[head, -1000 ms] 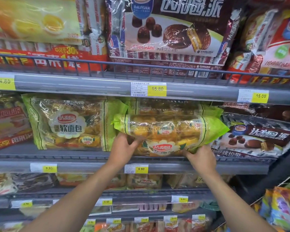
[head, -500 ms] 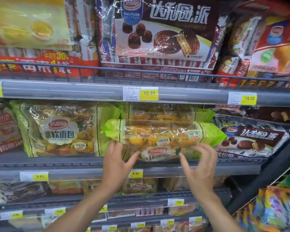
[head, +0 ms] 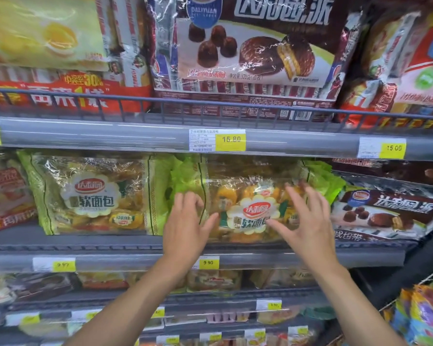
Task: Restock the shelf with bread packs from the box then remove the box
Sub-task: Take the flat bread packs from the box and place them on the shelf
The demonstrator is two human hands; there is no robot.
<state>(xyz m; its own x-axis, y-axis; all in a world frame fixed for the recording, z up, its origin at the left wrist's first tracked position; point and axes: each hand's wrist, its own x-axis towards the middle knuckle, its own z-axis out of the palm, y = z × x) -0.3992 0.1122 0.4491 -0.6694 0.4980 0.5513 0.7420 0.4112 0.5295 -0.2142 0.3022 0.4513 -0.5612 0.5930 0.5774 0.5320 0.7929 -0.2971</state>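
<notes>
1. My right hand [head: 308, 221] blurs at the fingertips; I cannot tell whether they touch the bread pack [head: 250, 208].
2. My left hand [head: 185, 226] hides the pack's lower left corner.
3. The left price tag [head: 63, 265] is smeared, unreadable.
4. The top edge crops the chocolate pie pack [head: 260, 46].

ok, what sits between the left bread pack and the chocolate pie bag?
Head view: a second bread pack fills that gap, with the left hand and right hand open at its front.

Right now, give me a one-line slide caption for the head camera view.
Left hand and right hand, fingers spread, at a green-edged soft bread pack on the 9.90 shelf.
</notes>
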